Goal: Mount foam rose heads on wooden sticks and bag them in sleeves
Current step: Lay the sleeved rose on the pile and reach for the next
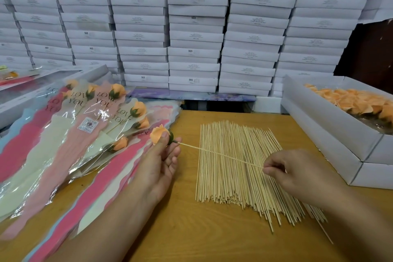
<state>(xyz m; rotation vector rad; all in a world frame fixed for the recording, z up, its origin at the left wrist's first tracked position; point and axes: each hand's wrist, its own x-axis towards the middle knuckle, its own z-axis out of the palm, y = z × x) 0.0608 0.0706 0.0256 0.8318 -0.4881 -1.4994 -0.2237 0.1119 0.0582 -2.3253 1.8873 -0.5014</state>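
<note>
My left hand (158,161) pinches an orange foam rose head (157,132) with a green base, thumb on the petals. A thin wooden stick (219,155) runs from that base to my right hand (297,173), which pinches its far end. Both hands hover over the wooden table (185,229), the stick crossing above a spread pile of wooden sticks (238,174). At the left lie several bagged roses in "LOVE YOU" sleeves (100,117) on a stack of pink, cream and blue sleeves (42,168).
A white box of loose orange rose heads (359,102) stands at the right, on another white box (331,155). Stacked white cartons (195,27) fill the wall behind. A flat windowed box (42,83) lies at the far left.
</note>
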